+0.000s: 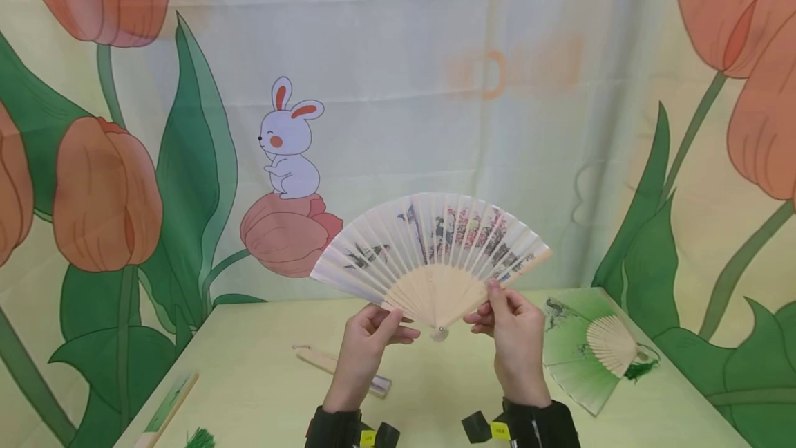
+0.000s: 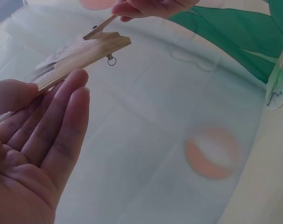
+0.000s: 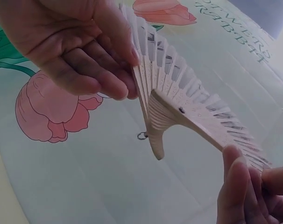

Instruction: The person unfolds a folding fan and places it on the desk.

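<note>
An unfolded white hand fan, with pale wooden ribs and printed blossoms, is held up above the table. My left hand pinches its left side, thumb in front. My right hand grips the right outer rib between thumb and fingers. The pivot points down between both hands, and a small metal ring hangs there. In the left wrist view, the left thumb rests on the fan's ribs, seen nearly edge-on. The right wrist view shows the spread ribs between the left hand and the right hand.
An open green fan with a dark green tassel lies at the table's right. Behind my left wrist lies a narrow folded fan. Another folded fan is at the left edge, near a green tassel. A printed curtain hangs behind.
</note>
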The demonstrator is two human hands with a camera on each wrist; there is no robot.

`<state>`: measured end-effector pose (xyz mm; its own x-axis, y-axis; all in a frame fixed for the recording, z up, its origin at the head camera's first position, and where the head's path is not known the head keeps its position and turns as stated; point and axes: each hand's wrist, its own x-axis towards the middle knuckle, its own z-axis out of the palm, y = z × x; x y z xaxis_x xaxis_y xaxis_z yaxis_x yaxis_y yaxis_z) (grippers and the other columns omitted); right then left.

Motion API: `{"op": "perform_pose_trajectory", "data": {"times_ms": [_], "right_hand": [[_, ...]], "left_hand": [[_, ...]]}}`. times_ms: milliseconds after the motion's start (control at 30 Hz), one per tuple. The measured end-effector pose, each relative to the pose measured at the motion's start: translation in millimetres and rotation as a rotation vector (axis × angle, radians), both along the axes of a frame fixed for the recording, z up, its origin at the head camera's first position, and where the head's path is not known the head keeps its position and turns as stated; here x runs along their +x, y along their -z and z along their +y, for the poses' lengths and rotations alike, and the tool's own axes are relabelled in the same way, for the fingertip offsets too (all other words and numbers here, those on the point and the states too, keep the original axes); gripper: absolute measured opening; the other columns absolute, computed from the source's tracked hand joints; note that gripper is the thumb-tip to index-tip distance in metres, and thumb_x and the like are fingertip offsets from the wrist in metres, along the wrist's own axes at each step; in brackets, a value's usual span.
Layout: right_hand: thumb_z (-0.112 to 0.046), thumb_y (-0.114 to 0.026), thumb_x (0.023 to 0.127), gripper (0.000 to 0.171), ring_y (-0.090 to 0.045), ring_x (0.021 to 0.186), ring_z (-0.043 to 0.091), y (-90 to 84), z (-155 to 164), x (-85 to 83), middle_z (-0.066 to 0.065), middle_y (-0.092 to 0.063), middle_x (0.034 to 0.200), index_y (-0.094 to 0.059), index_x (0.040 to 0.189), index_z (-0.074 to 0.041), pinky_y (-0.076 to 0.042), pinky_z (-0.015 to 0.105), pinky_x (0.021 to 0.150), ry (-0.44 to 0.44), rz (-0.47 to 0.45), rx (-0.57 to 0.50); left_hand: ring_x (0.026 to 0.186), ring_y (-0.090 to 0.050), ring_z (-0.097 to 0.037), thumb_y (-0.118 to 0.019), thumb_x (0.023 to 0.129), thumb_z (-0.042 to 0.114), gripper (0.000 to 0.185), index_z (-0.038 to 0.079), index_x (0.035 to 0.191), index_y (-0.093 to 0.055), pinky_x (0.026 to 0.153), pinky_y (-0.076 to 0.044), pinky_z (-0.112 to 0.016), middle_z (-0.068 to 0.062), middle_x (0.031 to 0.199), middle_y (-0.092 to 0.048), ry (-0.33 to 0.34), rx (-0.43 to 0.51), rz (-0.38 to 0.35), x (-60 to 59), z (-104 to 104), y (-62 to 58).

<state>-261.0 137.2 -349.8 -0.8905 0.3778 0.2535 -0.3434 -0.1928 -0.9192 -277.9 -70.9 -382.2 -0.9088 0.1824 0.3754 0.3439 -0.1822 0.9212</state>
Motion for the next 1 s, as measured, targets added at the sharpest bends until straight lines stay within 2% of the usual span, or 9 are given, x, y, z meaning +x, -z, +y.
{"op": "perform_pose_trajectory", "data": {"times_ms": [167, 367, 600, 1000], "right_hand": [[-0.03, -0.062, 0.097, 0.04, -0.069, 0.06, 0.018, 0.0, 1.3, -1.4, 0.007, -0.06, 0.068, -0.059, 0.091, 0.01, -0.056, 0.028, 0.053, 0.035, 0.055, -0.062], [-0.029, -0.062, 0.097, 0.04, -0.069, 0.059, 0.017, 2.3, 2.1, -1.7, 0.006, -0.06, 0.066, -0.058, 0.087, 0.01, -0.056, 0.027, 0.052, 0.049, 0.06, -0.121], [-0.032, -0.061, 0.097, 0.043, -0.07, 0.061, 0.018, 3.5, 1.0, -2.6, 0.007, -0.059, 0.067, -0.057, 0.084, 0.009, -0.057, 0.028, 0.055, 0.088, 0.066, -0.132], [-0.032, -0.06, 0.097, 0.041, -0.069, 0.061, 0.016, 4.1, 1.6, -3.4, 0.005, -0.059, 0.067, -0.056, 0.082, 0.006, -0.057, 0.027, 0.057, 0.132, 0.056, -0.204]], "left_hand": [[0.086, -0.071, -0.029, -0.064, 0.097, 0.029, 0.036, 0.003, 0.12, -0.062, 0.082, -0.056, -0.042, -0.015, 0.102, -0.07, 0.006, 0.008, 0.017, -1.0, 1.7, -1.3], [0.084, -0.071, -0.027, -0.065, 0.096, 0.027, 0.035, -0.004, 0.112, -0.062, 0.08, -0.057, -0.041, -0.015, 0.099, -0.071, -0.002, -0.002, 0.003, -0.3, 2.5, -0.3], [0.084, -0.071, -0.028, -0.065, 0.096, 0.027, 0.037, -0.007, 0.11, -0.062, 0.081, -0.057, -0.041, -0.017, 0.098, -0.07, -0.003, -0.01, 0.003, 0.5, 3.0, 0.2], [0.084, -0.071, -0.027, -0.063, 0.097, 0.018, 0.028, -0.002, 0.115, -0.058, 0.08, -0.057, -0.042, -0.016, 0.095, -0.07, 0.042, 0.012, 0.024, -0.2, 7.1, 3.2]]}}
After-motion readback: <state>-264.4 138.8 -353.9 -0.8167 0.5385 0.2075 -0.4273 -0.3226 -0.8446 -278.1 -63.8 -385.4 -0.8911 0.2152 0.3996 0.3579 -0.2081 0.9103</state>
